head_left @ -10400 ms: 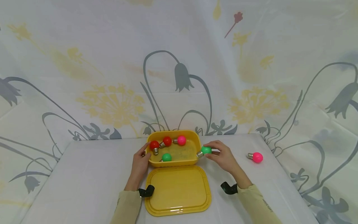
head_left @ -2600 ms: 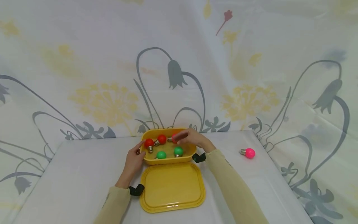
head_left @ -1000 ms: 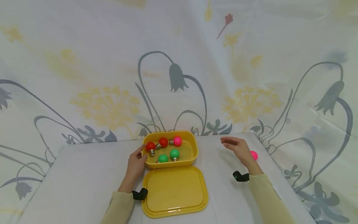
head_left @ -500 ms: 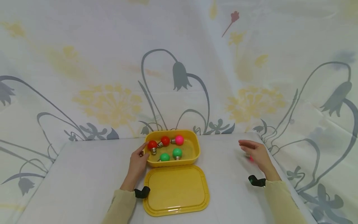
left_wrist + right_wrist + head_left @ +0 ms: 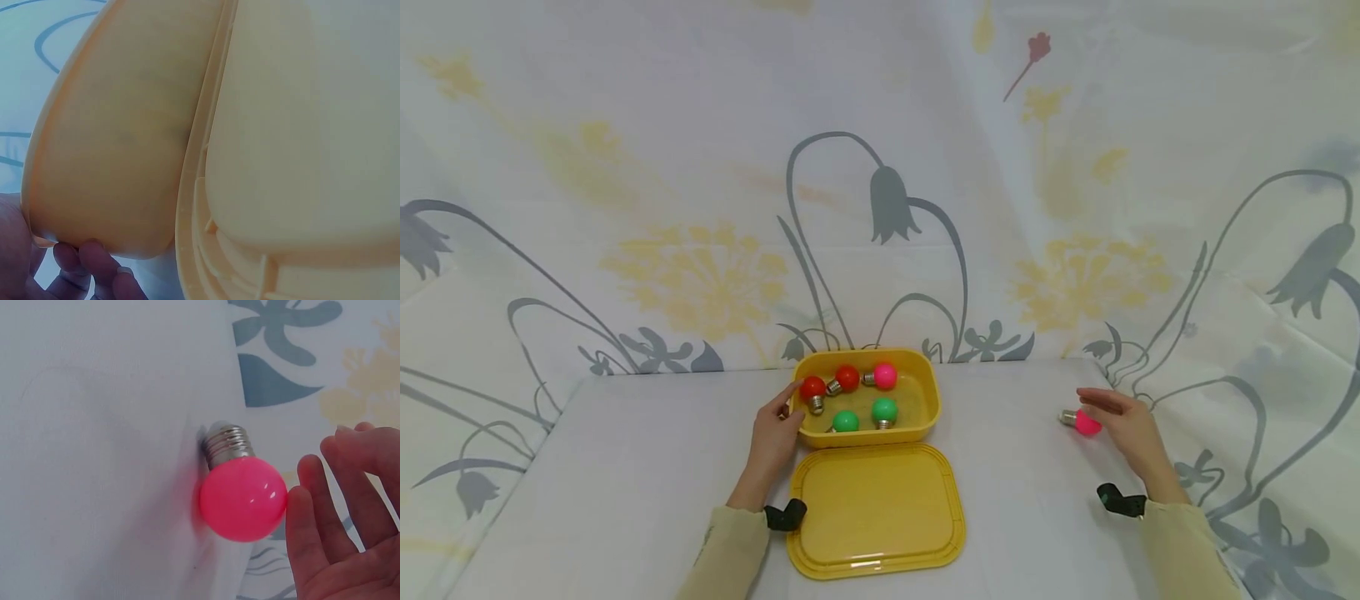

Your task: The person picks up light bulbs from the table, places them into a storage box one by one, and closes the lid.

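Observation:
A yellow plastic box point(image 5: 917, 433) holds small round light bulbs: two red, including a red bulb point(image 5: 847, 378), a pink bulb point(image 5: 886, 376), and two green, including a green bulb point(image 5: 884, 409). My left hand point(image 5: 772, 433) holds the box's left end, its fingertips point(image 5: 100, 257) against the wall in the left wrist view. At the right lies another pink bulb point(image 5: 244, 500), on its side with its metal screw base toward the box. My right hand point(image 5: 1131, 429) is beside this bulb, fingers spread and loosely bent, fingertips right at the glass in the right wrist view.
A yellow lid point(image 5: 877, 510) lies flat in front of the box, along its near edge. Both rest on a table with a white cover point(image 5: 647, 467). Behind rises a flower-patterned cloth point(image 5: 880, 275), which also runs down along both sides of the table.
My right hand released a green bulb in the box, reached over the bulbs there, then moved right to the loose pink bulb. My left hand stayed at the box's left end.

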A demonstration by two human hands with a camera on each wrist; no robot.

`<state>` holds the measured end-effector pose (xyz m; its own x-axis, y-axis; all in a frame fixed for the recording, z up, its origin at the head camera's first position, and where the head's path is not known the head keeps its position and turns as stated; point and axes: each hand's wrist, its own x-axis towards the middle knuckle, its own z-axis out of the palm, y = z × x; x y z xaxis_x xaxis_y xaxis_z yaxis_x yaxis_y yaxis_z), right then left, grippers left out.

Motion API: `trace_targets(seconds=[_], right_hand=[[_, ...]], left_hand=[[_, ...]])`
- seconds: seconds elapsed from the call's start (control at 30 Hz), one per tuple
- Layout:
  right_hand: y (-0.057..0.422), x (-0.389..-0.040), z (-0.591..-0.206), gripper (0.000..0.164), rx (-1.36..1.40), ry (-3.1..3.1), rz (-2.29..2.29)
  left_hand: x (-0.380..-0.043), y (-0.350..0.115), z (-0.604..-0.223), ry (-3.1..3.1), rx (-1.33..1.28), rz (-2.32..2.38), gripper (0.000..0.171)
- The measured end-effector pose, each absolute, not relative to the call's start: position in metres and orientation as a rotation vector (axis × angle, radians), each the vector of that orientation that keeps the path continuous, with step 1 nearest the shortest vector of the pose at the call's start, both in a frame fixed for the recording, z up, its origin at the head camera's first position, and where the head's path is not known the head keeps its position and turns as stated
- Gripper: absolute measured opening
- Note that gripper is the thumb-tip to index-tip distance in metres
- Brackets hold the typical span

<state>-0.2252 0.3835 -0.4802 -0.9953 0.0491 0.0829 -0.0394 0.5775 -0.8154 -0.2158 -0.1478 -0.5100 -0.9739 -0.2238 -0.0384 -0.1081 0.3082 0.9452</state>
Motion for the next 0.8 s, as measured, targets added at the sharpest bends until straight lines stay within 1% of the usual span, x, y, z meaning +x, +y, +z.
trace_targets(seconds=[0.37,0.67,0.8], right_hand=[[0.395,-0.215,-0.487,0.039,-0.142,-2.769,1.307],[0.391,-0.218,-0.492,0.047,-0.165,-2.831,1.299],[0.388,-0.220,-0.496,0.047,-0.153,-2.834,1.264]], left_hand=[[-0.217,-0.148,-0.511,-2.459,0.333,-1.750,0.053],[-0.217,-0.146,-0.511,-2.439,0.346,-1.774,0.053],[-0.216,-0.146,-0.511,-2.436,0.356,-1.791,0.053]])
